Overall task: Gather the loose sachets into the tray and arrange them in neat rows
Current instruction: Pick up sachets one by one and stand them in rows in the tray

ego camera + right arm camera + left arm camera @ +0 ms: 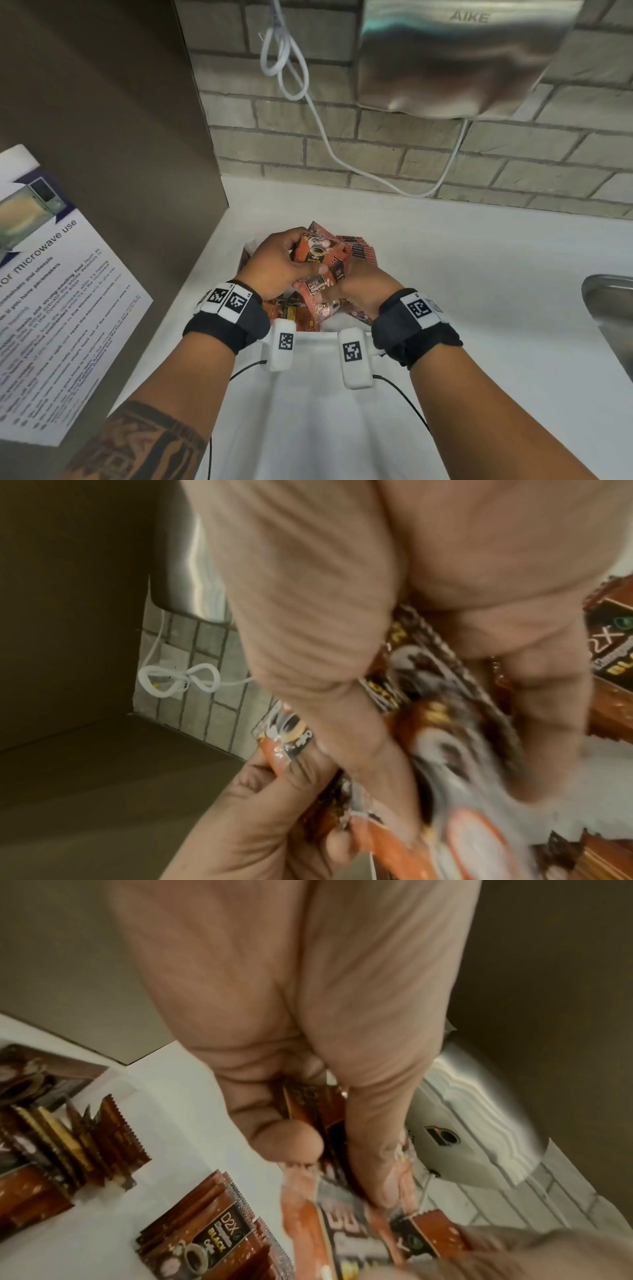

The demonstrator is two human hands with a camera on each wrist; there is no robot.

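Both hands hold one bunch of orange-brown coffee sachets [317, 255] just above a white tray [318, 337] on the counter. My left hand [274, 263] grips the bunch from the left, fingers curled over its top. My right hand [366, 284] grips it from the right. In the left wrist view my left hand's fingers [287, 1139] wrap the held sachets [308, 1110]. In the right wrist view the held sachets [445, 723] are blurred. More sachets stand on edge in a row [359, 246] at the tray's far side, and others lie loose under the hands [294, 313]. The row [212, 1240] and another stack [68, 1137] show on the tray's white floor [178, 1096].
A steel hand dryer [462, 58] hangs on the brick wall with a looped white cable [284, 58]. A brown cabinet side [102, 137] with a microwave notice [58, 291] stands at the left. A steel sink edge [613, 308] lies at the right of the white counter [479, 274].
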